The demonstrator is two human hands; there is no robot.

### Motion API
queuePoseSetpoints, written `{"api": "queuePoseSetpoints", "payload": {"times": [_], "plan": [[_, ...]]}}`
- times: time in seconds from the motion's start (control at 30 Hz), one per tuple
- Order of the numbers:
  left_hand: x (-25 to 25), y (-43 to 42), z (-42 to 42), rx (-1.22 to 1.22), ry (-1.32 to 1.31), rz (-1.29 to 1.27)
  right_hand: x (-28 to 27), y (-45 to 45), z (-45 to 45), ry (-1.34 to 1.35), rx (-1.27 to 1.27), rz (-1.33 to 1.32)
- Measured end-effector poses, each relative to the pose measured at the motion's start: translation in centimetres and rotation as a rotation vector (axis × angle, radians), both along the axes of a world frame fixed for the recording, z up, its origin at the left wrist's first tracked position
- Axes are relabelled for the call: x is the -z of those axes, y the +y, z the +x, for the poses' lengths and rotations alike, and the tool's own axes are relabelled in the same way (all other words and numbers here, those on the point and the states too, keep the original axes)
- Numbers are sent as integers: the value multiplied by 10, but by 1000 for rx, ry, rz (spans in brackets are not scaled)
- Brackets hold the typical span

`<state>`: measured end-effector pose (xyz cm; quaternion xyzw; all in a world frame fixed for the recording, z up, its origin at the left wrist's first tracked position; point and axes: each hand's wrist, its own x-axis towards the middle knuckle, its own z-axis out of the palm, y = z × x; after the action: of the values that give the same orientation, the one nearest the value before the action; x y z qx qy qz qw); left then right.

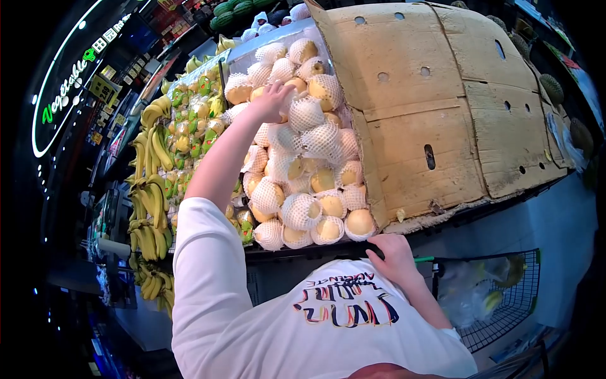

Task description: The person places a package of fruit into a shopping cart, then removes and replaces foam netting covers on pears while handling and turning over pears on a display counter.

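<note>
Round yellow fruits, which look like pears, in white foam nets are piled on a sloped display in front of me. My left hand reaches over the upper part of the pile, its fingers apart and touching the netted fruit. A bare-topped yellow fruit sits right by its fingertips. What lies under the palm is hidden. At the front edge of the display, near the lower right corner of the pile, my right hand has its fingers curled at something dark that I cannot make out.
Bananas and green-and-yellow packed fruit line the left side. Brown cardboard covers the display to the right. A black wire shopping cart with bagged items stands at the lower right. Watermelons lie at the back.
</note>
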<state>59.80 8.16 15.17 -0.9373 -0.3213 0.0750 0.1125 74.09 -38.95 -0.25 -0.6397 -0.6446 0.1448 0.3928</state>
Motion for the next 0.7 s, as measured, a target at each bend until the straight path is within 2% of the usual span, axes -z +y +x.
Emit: {"api": "queuePoseSetpoints", "payload": {"times": [0.07,0.23,0.37,0.4,0.47,0.57,0.6,0.7], "plan": [[-6,-6,-5,-60,-12,-19,5,-2,3,-11,-18,-15],[-19,-1,-22,33,-131,88,17,-4,12,29,-20,-4],[-42,-23,-33,-27,-184,287,26,0,25,142,-55,-42],[-46,-28,-40,28,-217,320,29,2,26,141,-27,-65],[-50,-39,-46,-191,-92,273,31,3,31,106,-11,-92],[-26,-40,-74,-132,-276,131,35,7,32,83,-1,-61],[-16,-33,-84,-116,-224,135,33,8,30,88,9,-49],[-15,-54,-89,-192,-292,-70,33,15,17,141,88,-43]]}}
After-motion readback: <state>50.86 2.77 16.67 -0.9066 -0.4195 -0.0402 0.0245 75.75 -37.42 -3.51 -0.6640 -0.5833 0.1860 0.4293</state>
